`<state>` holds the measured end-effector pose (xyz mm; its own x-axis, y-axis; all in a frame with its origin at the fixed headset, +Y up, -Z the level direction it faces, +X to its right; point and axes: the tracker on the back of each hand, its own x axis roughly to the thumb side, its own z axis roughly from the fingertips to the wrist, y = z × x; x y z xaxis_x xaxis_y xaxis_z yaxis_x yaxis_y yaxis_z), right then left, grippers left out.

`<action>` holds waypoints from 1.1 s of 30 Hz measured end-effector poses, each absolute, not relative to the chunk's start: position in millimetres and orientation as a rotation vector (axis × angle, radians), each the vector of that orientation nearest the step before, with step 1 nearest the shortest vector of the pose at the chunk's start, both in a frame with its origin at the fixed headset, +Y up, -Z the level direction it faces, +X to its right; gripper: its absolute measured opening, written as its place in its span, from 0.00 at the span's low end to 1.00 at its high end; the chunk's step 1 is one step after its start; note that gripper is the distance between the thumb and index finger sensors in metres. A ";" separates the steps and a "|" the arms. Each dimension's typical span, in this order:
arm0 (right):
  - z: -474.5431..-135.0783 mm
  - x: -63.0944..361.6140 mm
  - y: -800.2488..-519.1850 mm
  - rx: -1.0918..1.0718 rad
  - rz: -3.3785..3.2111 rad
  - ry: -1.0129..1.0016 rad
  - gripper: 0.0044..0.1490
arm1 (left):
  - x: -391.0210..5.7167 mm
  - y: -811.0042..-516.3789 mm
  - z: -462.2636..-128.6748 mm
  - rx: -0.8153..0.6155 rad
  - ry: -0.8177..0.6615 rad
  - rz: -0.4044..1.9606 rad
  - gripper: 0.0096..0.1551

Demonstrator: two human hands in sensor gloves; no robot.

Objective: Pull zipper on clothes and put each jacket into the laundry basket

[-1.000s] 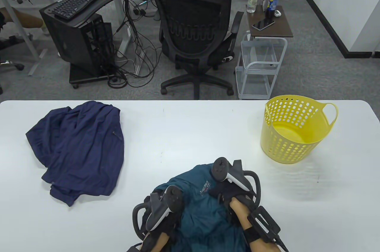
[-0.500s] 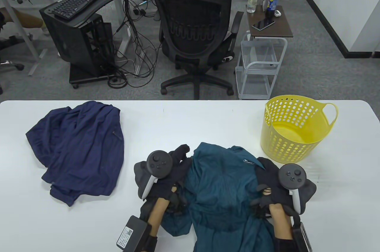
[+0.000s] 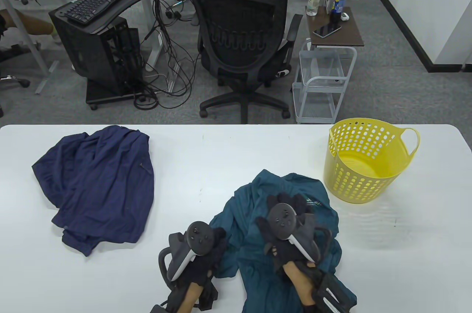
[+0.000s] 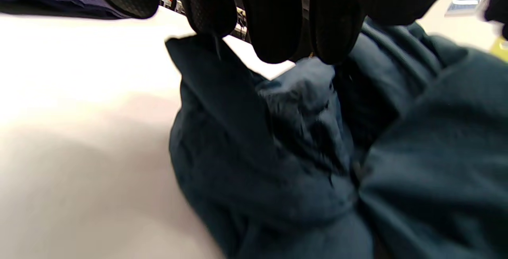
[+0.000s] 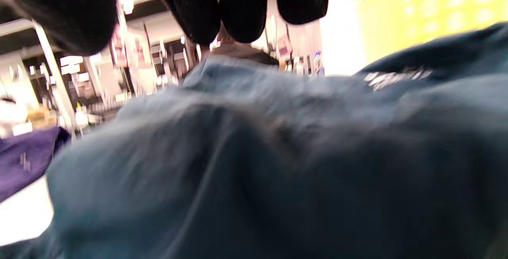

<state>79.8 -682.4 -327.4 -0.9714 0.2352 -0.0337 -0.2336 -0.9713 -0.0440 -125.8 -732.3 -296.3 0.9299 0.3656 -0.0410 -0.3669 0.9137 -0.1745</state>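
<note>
Table view shows a crumpled teal fabric jacket lying near the front edge of the white table, just left of the yellow perforated plastic laundry basket, which stands upright and holds nothing that can be seen. The right hand rests on top of the teal jacket with its gloved fingers spread over the cloth; the right wrist view is blurred, with fingertips hanging above the fabric, so whether they pinch anything cannot be told. The left hand sits at the jacket's left edge. In the left wrist view its fingers come down onto a raised fold of the teal cloth and appear to pinch it, though the grip itself is hidden. A second, dark navy fabric jacket lies rumpled on the table's left side, well apart from both hands.
</note>
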 end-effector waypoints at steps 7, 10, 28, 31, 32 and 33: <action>-350.7 81.4 -722.2 -0.137 2.994 0.114 0.26 | -114.0 -735.3 -290.1 -0.174 -0.047 0.270 0.28; -343.3 101.5 -717.1 -0.130 2.842 0.014 0.23 | -109.7 -736.3 -290.7 -0.186 -0.052 0.252 0.27; -315.7 145.5 -722.9 0.321 1.696 0.229 0.23 | -98.4 -740.7 -302.9 -0.424 -0.146 0.829 0.37; -314.6 142.5 -723.9 0.291 1.814 0.181 0.23 | -107.1 -743.5 -305.3 -0.436 -0.132 1.047 0.25; -313.9 140.8 -723.5 0.272 1.886 0.153 0.23 | -111.0 -745.0 -306.4 -0.449 -0.149 1.089 0.23; -313.3 140.0 -723.2 0.254 1.951 0.129 0.23 | -113.6 -746.0 -307.4 -0.455 -0.168 1.109 0.23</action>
<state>140.0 -723.2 -313.3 -0.3669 0.9229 0.1169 -0.8995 -0.3840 0.2082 -113.6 -746.0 -307.4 0.4443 0.8910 -0.0928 -0.8236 0.3655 -0.4338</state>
